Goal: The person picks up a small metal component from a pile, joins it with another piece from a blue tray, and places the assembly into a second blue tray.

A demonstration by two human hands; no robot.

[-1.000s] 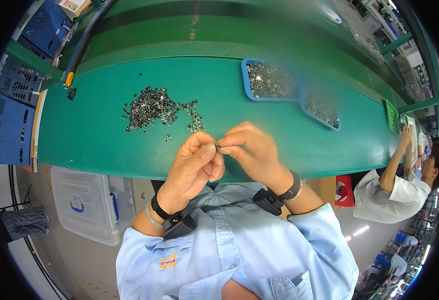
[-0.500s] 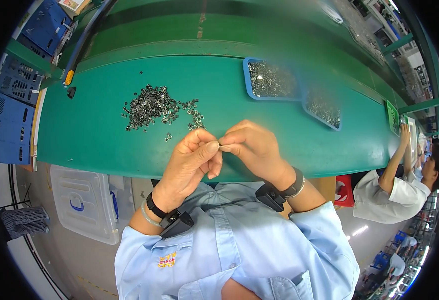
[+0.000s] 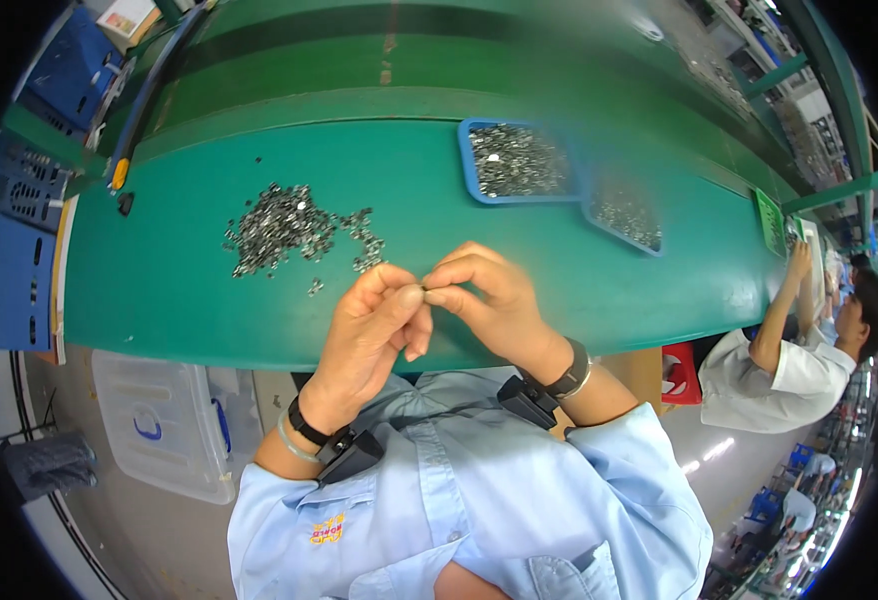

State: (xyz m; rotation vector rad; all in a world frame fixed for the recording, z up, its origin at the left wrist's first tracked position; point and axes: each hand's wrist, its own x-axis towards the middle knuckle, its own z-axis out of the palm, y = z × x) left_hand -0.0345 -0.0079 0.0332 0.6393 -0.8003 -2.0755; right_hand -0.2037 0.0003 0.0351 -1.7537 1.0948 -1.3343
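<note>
My left hand [image 3: 384, 315] and my right hand [image 3: 489, 300] meet over the near edge of the green table [image 3: 189, 320]. Thumb and forefinger of each are pinched together, tip to tip, on a tiny dark piece that the fingertips mostly cover. Just beyond the left hand lies a loose heap of small shiny metal parts [image 3: 284, 230], with a thinner trail of them reaching toward my fingers. Past the right hand stands a blue tray [image 3: 467, 165] full of similar metal parts.
A second blue tray [image 3: 624, 243], blurred, adjoins the first on its right. Blue crates [image 3: 14, 275] stand at the left table end, and a clear lidded bin [image 3: 159, 420] sits on the floor. At the far right a person in a white shirt [image 3: 769, 385] works.
The whole view has shifted slightly, so the table and my hands appear a little farther left. Both hands keep the same fingertip pinch.
</note>
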